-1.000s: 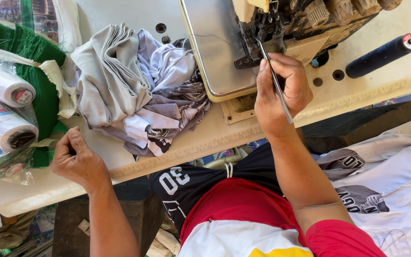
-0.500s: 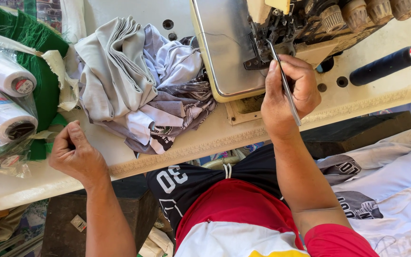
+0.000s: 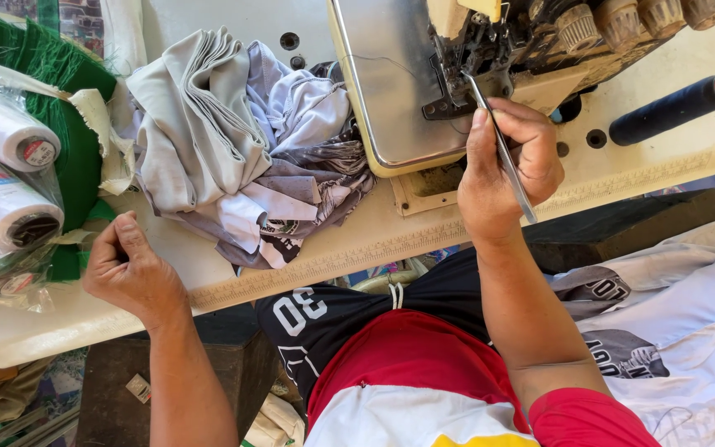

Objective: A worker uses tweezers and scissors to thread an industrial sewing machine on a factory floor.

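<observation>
Slim metal tweezers sit pinched in my right hand, tips at the grey sewing machine. My left hand rests loosely curled on the cream worktable, just beside crumpled grey fabric pieces.

slim metal tweezers — pinched shut, tips at sewing machine needle area

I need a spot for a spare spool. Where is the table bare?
Bare tabletop lies between the left hand and the fabric pile, and around the black spool. Crowded: wrapped rolls at the left edge, the right hand with tweezers at the machine.
</observation>
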